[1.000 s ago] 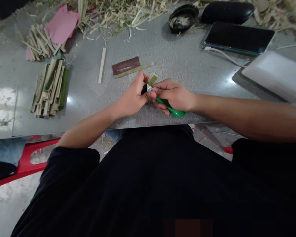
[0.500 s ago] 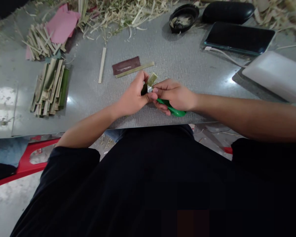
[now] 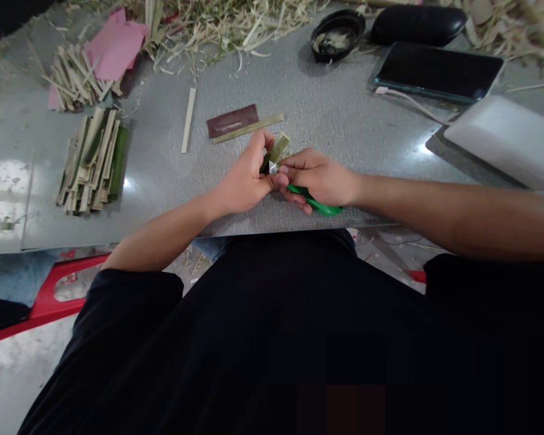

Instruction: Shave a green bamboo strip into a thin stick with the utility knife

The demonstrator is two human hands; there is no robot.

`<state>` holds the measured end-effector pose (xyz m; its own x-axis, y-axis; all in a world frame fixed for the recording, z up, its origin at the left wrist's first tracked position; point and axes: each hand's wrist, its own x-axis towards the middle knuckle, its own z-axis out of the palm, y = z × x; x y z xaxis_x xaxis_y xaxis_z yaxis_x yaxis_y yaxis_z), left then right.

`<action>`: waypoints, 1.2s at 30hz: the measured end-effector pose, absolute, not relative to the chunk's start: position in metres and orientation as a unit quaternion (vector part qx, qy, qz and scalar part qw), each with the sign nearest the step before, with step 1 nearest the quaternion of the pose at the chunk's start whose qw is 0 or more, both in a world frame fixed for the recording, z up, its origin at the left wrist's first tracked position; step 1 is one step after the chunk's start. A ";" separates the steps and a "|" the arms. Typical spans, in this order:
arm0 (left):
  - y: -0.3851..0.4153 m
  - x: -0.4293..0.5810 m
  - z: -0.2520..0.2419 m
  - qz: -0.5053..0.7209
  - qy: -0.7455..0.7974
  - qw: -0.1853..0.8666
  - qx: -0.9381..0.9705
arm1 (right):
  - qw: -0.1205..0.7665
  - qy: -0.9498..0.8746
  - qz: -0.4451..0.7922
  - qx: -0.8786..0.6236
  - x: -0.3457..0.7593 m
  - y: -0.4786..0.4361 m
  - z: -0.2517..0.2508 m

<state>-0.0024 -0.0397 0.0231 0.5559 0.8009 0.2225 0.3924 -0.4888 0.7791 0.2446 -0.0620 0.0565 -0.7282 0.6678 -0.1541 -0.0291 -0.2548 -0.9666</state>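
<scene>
My left hand (image 3: 245, 178) is closed round a short pale-green bamboo piece (image 3: 280, 145), whose top end sticks up past my fingers. My right hand (image 3: 320, 177) grips a green-handled knife (image 3: 317, 204); its small metal blade meets the bamboo piece just below its top. Both hands touch each other above the grey mat (image 3: 272, 115), near its front edge. The lower part of the bamboo piece is hidden in my left palm.
A brown card (image 3: 231, 121) and a thin bamboo strip (image 3: 248, 128) lie just beyond my hands, another strip (image 3: 188, 119) to the left. Stacked bamboo slats (image 3: 95, 160) sit left, pink paper (image 3: 114, 47) and shavings behind. A black bowl (image 3: 336, 33), phone (image 3: 439, 70) and white box (image 3: 503, 140) are right.
My hands stay in place. The bamboo piece has tilted slightly and the knife handle has shifted a little to the right.
</scene>
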 end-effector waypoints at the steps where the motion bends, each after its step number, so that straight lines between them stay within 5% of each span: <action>1: -0.039 -0.003 0.023 0.294 0.369 0.342 0.813 | 0.242 -0.565 0.735 -0.288 0.245 -0.062 0.057; 14: -0.040 -0.002 0.030 0.255 0.366 0.415 0.793 | 0.205 -0.581 0.754 -0.229 0.249 -0.053 0.053; 36: -0.027 -0.003 0.019 0.279 0.342 0.354 0.825 | 0.233 -0.607 0.729 -0.217 0.250 -0.053 0.053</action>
